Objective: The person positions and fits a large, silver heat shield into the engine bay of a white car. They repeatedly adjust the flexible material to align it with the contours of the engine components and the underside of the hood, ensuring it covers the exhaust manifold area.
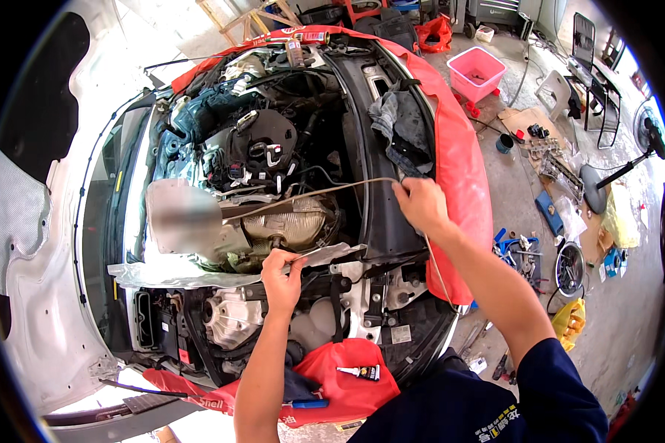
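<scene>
I lean over the engine bay of a car. My right hand (pixel 423 205) is closed round a thin tan cord (pixel 325 190) above the front panel. From that hand the cord runs left across the bay, and its loose end hangs down over the red cover. My left hand (pixel 280 279) is pinched at the edge of a crinkled silver sheet (pixel 199 278); what lies between its fingertips is too small to make out. Just beyond it sits a silvery, foil-like metal housing (pixel 292 227). A blurred grey patch hides part of the bay to its left.
Red protective covers (pixel 462 177) drape the car's edges. A grey cloth (pixel 403 125) lies on the front panel, a small black tube (pixel 360 373) on the nearer cover. On the floor at right stand a pink bin (pixel 477 72), a fan (pixel 594 184) and scattered tools and parts.
</scene>
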The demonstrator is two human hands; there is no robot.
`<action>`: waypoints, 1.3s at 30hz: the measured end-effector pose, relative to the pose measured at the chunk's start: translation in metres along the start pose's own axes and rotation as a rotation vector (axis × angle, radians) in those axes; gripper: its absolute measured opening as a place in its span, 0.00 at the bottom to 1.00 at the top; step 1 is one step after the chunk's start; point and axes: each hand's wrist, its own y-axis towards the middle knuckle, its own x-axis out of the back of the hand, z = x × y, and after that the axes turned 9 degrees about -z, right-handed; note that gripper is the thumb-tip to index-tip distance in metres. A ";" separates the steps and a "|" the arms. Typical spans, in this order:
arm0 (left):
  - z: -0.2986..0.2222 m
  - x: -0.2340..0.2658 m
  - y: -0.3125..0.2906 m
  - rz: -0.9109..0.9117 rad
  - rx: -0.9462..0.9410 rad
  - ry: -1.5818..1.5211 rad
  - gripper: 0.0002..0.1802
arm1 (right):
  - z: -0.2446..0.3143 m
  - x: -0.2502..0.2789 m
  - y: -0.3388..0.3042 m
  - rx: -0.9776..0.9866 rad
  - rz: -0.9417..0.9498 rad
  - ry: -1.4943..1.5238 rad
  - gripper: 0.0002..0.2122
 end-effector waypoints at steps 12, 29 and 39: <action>0.013 -0.007 0.034 0.147 -0.015 0.120 0.06 | 0.090 -0.004 -0.031 0.379 0.309 0.622 0.26; 0.058 0.052 0.031 0.754 -0.051 0.858 0.15 | 0.067 -0.070 -0.029 0.280 0.669 0.357 0.13; 0.068 0.030 0.036 0.785 0.083 0.836 0.13 | 0.041 -0.088 0.006 0.229 0.946 0.565 0.27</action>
